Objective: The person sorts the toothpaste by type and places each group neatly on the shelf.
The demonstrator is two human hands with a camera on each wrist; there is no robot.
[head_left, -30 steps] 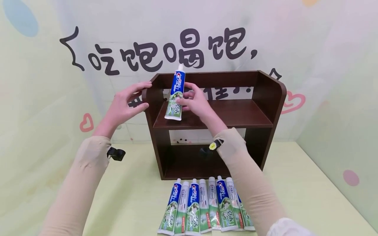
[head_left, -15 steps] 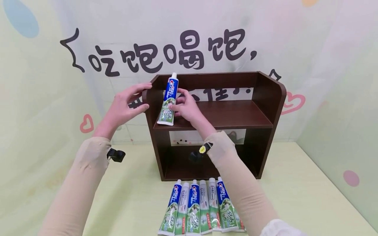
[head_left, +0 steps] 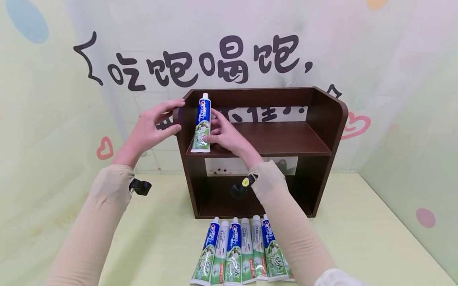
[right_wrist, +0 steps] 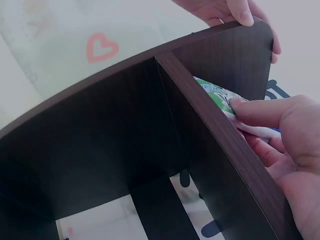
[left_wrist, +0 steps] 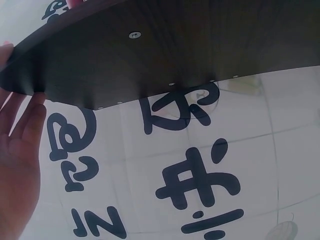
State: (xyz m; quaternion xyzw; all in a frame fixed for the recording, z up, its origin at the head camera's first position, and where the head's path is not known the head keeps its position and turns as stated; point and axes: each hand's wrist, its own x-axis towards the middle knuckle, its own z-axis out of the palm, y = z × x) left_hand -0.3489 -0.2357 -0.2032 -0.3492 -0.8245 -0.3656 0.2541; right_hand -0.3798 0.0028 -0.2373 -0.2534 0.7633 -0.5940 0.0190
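Note:
A blue, white and green toothpaste tube (head_left: 203, 123) stands cap up at the left end of the upper board of a dark brown two-tier shelf (head_left: 282, 137). My right hand (head_left: 229, 137) pinches it from the right, thumb in front and fingers behind. In the right wrist view the tube's green lower part (right_wrist: 219, 96) shows under the thumb, close to the board's front edge. My left hand (head_left: 150, 125) grips the shelf's left side panel (left_wrist: 135, 55), thumb and fingers on opposite sides of its rounded edge.
Several toothpaste tubes (head_left: 234, 254) lie side by side in a row on the pale table (head_left: 150, 234), in front of the shelf. My right forearm covers the row's right end. A printed backdrop (head_left: 229, 24) stands behind the shelf.
My right hand has carried the tube left and down, from in front of the shelf to the upper board's left end. The tube is now more upright. My left hand stays put.

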